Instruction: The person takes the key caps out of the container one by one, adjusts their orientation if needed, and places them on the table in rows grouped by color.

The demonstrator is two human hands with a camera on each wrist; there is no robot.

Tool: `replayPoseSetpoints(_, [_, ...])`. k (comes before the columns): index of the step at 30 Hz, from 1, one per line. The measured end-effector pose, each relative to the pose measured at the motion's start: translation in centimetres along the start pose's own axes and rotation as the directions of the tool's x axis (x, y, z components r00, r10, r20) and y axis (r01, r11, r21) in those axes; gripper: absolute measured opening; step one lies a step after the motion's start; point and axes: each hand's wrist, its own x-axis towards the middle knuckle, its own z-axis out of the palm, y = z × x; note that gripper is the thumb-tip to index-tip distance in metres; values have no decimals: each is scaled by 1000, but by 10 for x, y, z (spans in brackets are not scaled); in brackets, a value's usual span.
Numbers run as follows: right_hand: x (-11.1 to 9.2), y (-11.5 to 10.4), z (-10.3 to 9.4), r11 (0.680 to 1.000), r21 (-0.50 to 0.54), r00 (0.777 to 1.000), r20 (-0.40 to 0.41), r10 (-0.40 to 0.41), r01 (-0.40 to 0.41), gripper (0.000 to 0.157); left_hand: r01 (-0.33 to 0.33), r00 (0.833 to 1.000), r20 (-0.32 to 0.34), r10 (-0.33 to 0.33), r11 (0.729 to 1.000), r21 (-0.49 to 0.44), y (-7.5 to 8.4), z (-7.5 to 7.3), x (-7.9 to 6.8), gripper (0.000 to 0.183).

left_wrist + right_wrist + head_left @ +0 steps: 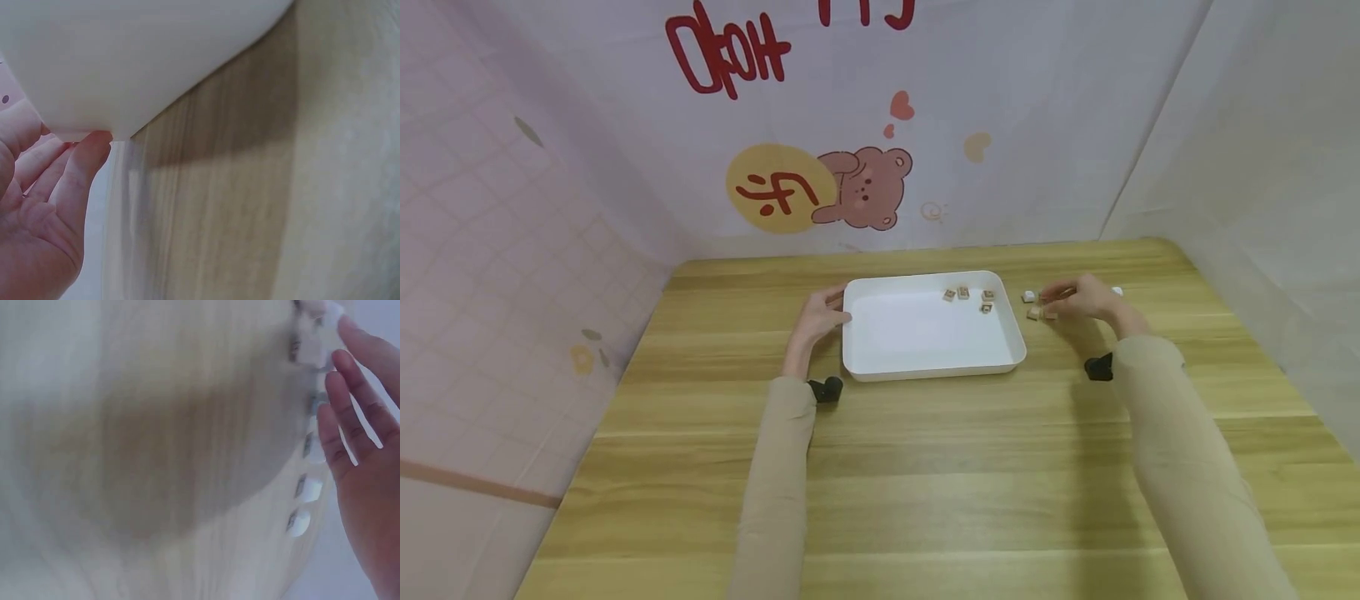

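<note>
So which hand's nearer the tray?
The left hand: it holds the tray at its left end. The right hand is off past the right end, at small blocks.

A pale backdrop (1037, 75) with red lettering (727, 52), a brown bear (871, 190) and hearts (902, 106) hangs behind the wooden table (940, 483).

Across the lower frame, a wood-grained table (925, 475) carries a white tray (910, 333) mid-frame, tan blocks (1034, 313) and white blocks (1028, 297) right of centre.
</note>
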Motion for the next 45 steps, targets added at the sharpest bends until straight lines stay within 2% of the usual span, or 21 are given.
replayPoseSetpoints(4, [6, -12, 0, 997, 74, 997, -77, -1, 7, 49, 7, 1000, 14, -6, 1000, -16, 4, -1, -3, 69])
replayPoseSetpoints(8, [19, -32, 5, 975, 218, 991, -135, -20, 50, 48, -1, 1000, 9, 1, 1000, -25, 0, -2, 2, 70])
replayPoseSetpoints(11, [30, -50, 14, 944, 316, 986, -158, -49, 98, 48, 3, 1000, 4, -3, 1000, -9, 0, -3, 3, 70])
replayPoseSetpoints(17, [50, -81, 38, 906, 387, 981, -157, -117, 170, 42, 9, 1000, -2, -9, 1000, -3, -1, -3, 2, 70])
replayPoseSetpoints(22, [61, -97, 56, 921, 340, 978, -139, -153, 192, 33, 11, 1000, -4, -11, 1000, -2, -3, -3, 2, 70])
replayPoseSetpoints(28, [72, -103, 68, 936, 307, 983, -111, -145, 173, 33, 1, 1000, -6, -1, 1000, -6, -3, -2, 2, 70])
replayPoseSetpoints(34, [77, -103, 74, 962, 216, 985, -85, -150, 165, 33, -5, 1000, 2, 5, 1000, -17, -3, -1, 3, 70])
replayPoseSetpoints(40, [77, -103, 76, 972, 201, 991, -69, -113, 124, 35, -3, 1000, 7, 3, 1000, -25, -1, 0, 4, 70])
replayPoseSetpoints(45, [76, -102, 78, 985, 108, 990, -60, -130, 136, 32, -5, 1000, 5, 5, 1000, -21, -2, 0, 4, 69])
